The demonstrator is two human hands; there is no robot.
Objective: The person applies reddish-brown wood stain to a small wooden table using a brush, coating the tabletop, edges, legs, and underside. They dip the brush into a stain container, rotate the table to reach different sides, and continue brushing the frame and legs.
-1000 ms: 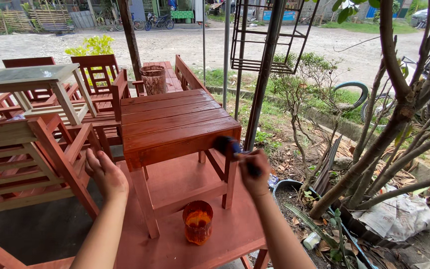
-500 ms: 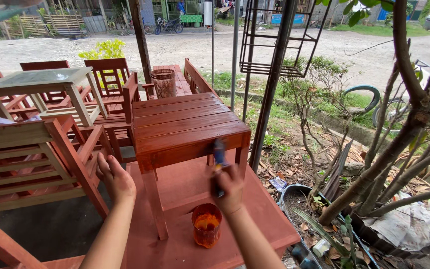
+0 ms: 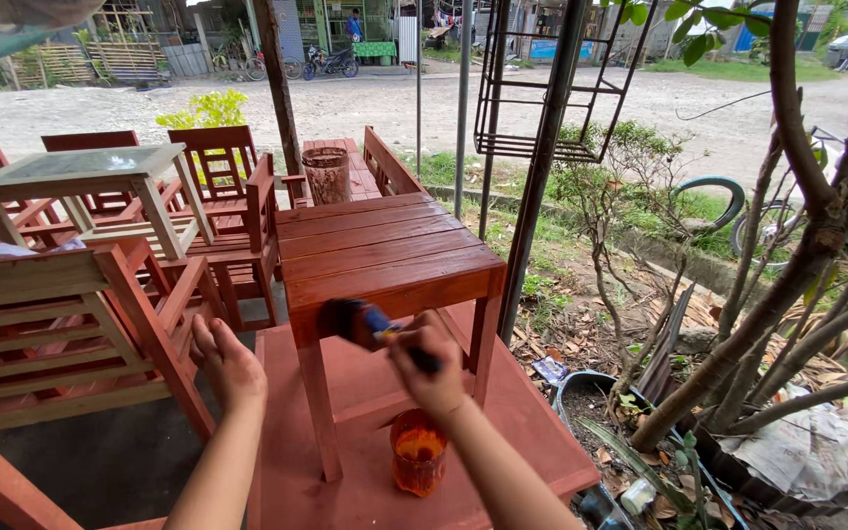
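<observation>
A small red-brown wooden table (image 3: 385, 250) stands on top of a larger red-brown tabletop (image 3: 532, 432). My right hand (image 3: 434, 368) grips a paintbrush (image 3: 360, 322) whose bristles rest against the small table's front apron, near its left leg. My left hand (image 3: 228, 363) hovers with loose fingers by the large tabletop's left edge, holding nothing. An orange plastic cup of stain (image 3: 417, 451) sits on the large tabletop under the small table, just below my right hand.
Red-brown wooden chairs (image 3: 51, 324) and an unpainted glass-topped table (image 3: 80, 177) crowd the left. A woven basket (image 3: 327, 174) stands on a bench behind. A dark metal post (image 3: 542, 167) rises right of the table; tree branches (image 3: 797, 265), pots and leaf litter lie right.
My right hand has swung the paintbrush from upright at the table's front right to lying leftward against the front apron. The view has shifted slightly; my left hand stays by the edge.
</observation>
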